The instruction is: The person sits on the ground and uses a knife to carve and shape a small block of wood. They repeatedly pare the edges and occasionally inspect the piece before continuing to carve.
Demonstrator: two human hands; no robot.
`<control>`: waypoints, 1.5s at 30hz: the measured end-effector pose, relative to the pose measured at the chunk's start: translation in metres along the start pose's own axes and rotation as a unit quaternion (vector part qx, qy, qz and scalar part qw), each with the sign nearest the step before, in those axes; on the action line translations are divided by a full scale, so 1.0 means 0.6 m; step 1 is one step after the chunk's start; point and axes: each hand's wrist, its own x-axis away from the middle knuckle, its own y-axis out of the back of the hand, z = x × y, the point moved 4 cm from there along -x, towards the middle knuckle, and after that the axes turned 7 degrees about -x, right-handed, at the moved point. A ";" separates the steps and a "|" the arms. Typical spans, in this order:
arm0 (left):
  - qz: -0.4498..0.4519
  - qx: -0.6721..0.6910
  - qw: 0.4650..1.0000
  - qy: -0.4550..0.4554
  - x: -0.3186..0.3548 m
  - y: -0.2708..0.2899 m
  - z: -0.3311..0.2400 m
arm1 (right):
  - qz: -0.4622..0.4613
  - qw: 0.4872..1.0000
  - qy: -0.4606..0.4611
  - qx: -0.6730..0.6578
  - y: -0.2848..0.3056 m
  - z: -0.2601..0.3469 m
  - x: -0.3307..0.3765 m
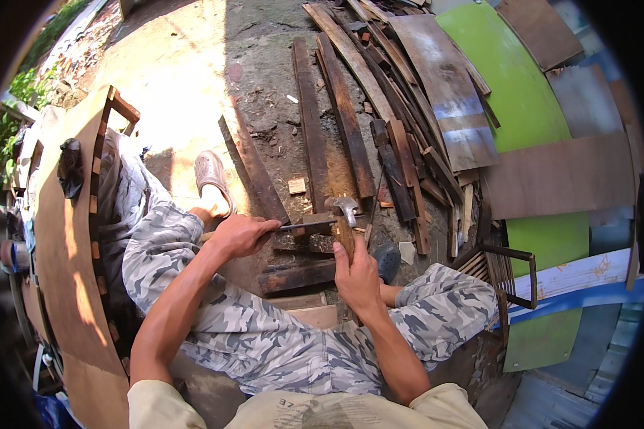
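Note:
My right hand (358, 277) is closed round the wooden handle of a claw hammer (345, 233), its metal head up and away from me. In my closed left hand (237, 235) is a thin dark metal bar (308, 226), pointing right toward the hammer; a bit of pale wood shows behind the fist. The bar's far end is close to the hammer handle, and I cannot tell if they touch. Below the tools lie short dark wood blocks (297, 277) between my legs. A small pale wood block (297, 186) rests on the ground just beyond.
Long dark planks (309, 121) lie ahead, with a heap of boards (390, 79) to their right. Green sheets (508, 79) and a brown panel (562, 175) line the right side. A small slatted rack (511, 275) stands by my right knee. A curved plywood panel (68, 236) is at left.

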 end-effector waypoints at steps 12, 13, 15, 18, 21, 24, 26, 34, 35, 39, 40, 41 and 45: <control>-0.010 -0.001 1.000 0.009 -0.010 0.001 0.014 | 0.094 0.989 -0.084 0.071 -0.045 -0.085 0.011; -0.010 0.003 1.000 0.012 -0.006 -0.004 0.017 | 0.074 0.994 -0.070 0.042 -0.035 -0.058 0.012; -0.012 0.012 1.000 0.012 0.001 -0.012 0.017 | 0.025 0.999 -0.030 0.002 -0.006 -0.004 0.013; -0.017 0.015 1.000 0.002 0.001 -0.006 0.013 | -0.061 0.995 0.051 -0.056 0.029 0.051 0.005; -0.012 0.009 1.000 -0.001 -0.005 0.003 0.004 | -0.101 0.978 0.091 -0.158 0.022 0.025 0.005; 0.005 0.000 1.000 -0.001 -0.011 0.004 0.001 | 0.018 0.998 -0.048 0.023 -0.028 -0.059 -0.009; 0.018 0.000 1.000 -0.009 -0.012 -0.001 0.005 | 0.067 0.987 -0.106 0.102 -0.031 -0.084 -0.016; 0.033 -0.006 0.999 0.021 -0.005 -0.006 0.011 | -0.099 0.985 0.063 -0.126 0.042 0.029 0.003; 0.045 -0.011 0.999 0.026 -0.007 -0.008 0.012 | -0.105 0.980 0.072 -0.156 0.032 0.025 0.007; 0.031 -0.005 0.999 0.010 -0.014 -0.010 0.010 | 0.101 0.985 -0.125 0.065 -0.046 -0.091 0.001; 0.036 -0.008 0.999 0.011 -0.013 -0.010 0.010 | 0.090 0.986 -0.119 0.067 -0.042 -0.084 -0.005; 0.041 -0.012 0.999 0.011 -0.013 -0.009 0.009 | 0.079 0.988 -0.114 0.070 -0.036 -0.075 -0.008; 0.053 -0.016 0.998 0.037 -0.007 -0.007 0.009 | -0.032 0.999 0.015 -0.039 0.017 0.042 -0.014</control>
